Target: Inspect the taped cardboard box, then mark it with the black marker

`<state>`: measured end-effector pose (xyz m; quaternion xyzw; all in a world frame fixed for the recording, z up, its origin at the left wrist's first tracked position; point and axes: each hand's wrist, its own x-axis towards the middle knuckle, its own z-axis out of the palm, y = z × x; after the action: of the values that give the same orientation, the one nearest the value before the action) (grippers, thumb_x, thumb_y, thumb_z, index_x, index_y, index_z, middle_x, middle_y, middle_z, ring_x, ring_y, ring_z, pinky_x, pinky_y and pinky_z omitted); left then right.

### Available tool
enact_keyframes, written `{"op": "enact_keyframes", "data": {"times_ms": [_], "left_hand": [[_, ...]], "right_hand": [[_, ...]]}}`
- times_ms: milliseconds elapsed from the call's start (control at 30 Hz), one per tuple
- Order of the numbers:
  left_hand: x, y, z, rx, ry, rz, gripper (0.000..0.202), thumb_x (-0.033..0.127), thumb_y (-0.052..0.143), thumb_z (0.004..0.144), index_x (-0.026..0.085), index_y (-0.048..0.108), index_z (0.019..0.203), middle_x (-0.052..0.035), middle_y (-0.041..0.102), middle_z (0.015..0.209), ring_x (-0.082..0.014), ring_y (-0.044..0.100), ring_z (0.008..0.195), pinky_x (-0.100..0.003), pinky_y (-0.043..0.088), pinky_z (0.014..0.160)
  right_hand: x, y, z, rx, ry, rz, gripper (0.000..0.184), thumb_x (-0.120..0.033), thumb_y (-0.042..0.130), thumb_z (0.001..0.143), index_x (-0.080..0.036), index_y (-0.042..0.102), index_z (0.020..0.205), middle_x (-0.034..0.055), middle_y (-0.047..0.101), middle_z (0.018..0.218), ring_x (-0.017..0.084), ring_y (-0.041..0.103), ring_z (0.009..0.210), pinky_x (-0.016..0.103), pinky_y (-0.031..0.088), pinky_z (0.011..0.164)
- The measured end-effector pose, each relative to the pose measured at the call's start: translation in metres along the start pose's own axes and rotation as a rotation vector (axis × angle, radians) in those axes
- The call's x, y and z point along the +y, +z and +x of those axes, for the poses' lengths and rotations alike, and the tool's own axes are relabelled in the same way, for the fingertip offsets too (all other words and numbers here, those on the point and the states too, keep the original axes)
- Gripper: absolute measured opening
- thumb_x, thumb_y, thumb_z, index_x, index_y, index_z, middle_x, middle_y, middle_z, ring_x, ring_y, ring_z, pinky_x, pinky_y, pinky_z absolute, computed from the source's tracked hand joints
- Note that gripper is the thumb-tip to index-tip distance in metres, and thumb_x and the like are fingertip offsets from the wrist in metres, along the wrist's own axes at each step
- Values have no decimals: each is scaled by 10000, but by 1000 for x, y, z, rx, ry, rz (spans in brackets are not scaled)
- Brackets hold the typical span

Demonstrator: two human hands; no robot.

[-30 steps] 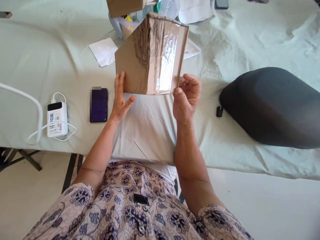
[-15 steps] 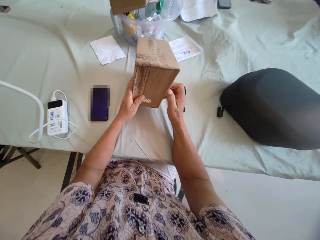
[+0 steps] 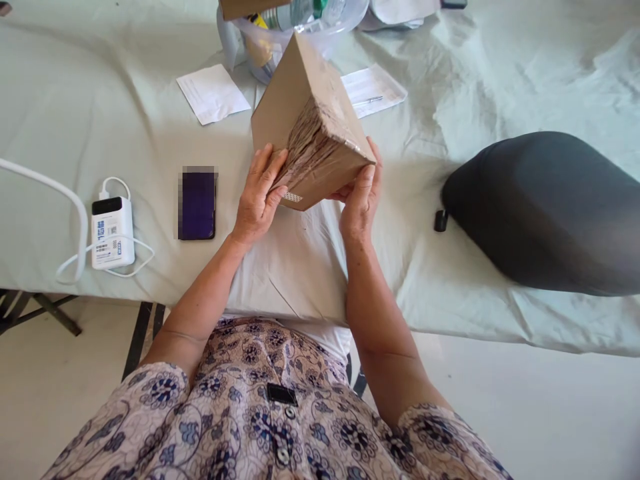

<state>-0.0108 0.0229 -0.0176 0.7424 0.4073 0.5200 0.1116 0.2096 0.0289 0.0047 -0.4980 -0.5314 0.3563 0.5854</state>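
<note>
A brown cardboard box is held tilted over the cloth-covered table, one corner pointing toward me. Creased clear tape runs over its edge, and a small dotted white patch shows near its lower corner. My left hand grips the lower left side, fingers spread on the face and thumb near the dotted patch. From the right, my right hand holds the box, its thumb against the lower right edge; some of its fingers are hidden behind the cardboard.
On the left lie a phone and a white power bank with a cable. Beyond the box stand a clear plastic basket of bottles, a paper and an envelope with a pen. A dark grey rounded object and a small black cap are at right.
The box has been turned and tipped, so another face and its taped edge now show. My right hand has gone from a pinch beside the box to a hold on its right edge.
</note>
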Motion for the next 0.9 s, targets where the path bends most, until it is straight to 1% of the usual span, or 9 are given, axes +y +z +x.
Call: {"op": "enact_keyframes", "data": {"times_ms": [100,200,333,433,533,633,767,833,900], "left_hand": [[-3,-8,1,52,-4,-23,561,627,393,1079,417,456,1595,-14,503,1698,-259,408,1633,-505,331,1381],[-7,-18,4,141,-22,-16,521,614,377,1088,412,532,1542,-9,578,1634,-249,474,1589,-512,338,1379],[-7,-27,8,207,-4,32,448,572,386,1100,419,635,1440,-15,684,1506,-237,556,1513,-518,379,1357],[-4,-26,9,195,37,90,432,558,389,1103,397,682,1378,-17,734,1412,-249,594,1469,-541,426,1316],[1,-18,8,172,97,127,411,535,395,1108,387,715,1320,-8,763,1340,-243,629,1421,-532,482,1262],[6,-13,7,148,100,159,402,532,407,1105,371,742,1257,-13,781,1300,-241,653,1380,-520,516,1223],[13,-16,10,117,10,151,476,608,389,1086,315,756,1167,-46,785,1276,-254,662,1373,-542,497,1241],[17,-19,12,123,-16,131,493,631,391,1079,299,754,1105,-52,794,1223,-250,680,1348,-531,500,1239],[18,-22,12,141,-35,111,489,635,398,1078,292,747,1081,-53,796,1187,-243,697,1315,-511,509,1232]], "right_hand": [[-8,7,-3,3,36,85,799,-840,438,919,-371,432,1567,-8,718,916,143,745,715,273,617,617],[-9,12,-6,-19,36,143,719,-815,512,906,-334,528,1441,-43,689,786,136,726,649,266,595,590],[-1,13,-4,71,-21,69,688,-888,376,911,-268,652,1024,-1,702,872,130,736,727,262,569,592],[5,10,-2,91,-34,-42,765,-895,248,933,-247,653,906,38,730,975,155,745,854,319,613,711],[3,8,-5,69,-145,-174,787,-884,188,946,-273,672,1051,66,739,1122,220,741,1102,457,631,981],[-2,9,-9,-6,-253,-248,810,-933,307,894,-337,580,1371,88,669,1409,244,643,1356,495,552,1179],[-2,11,-11,-121,-247,-303,1057,-873,643,795,-356,286,1645,132,546,1554,292,560,1455,518,591,1134],[1,12,-10,-133,-243,-345,1046,-802,710,798,-351,301,1649,142,553,1519,316,549,1454,529,612,1093],[3,11,-9,-151,-233,-374,927,-746,734,817,-362,410,1596,135,566,1492,325,543,1447,519,635,1048]]}}
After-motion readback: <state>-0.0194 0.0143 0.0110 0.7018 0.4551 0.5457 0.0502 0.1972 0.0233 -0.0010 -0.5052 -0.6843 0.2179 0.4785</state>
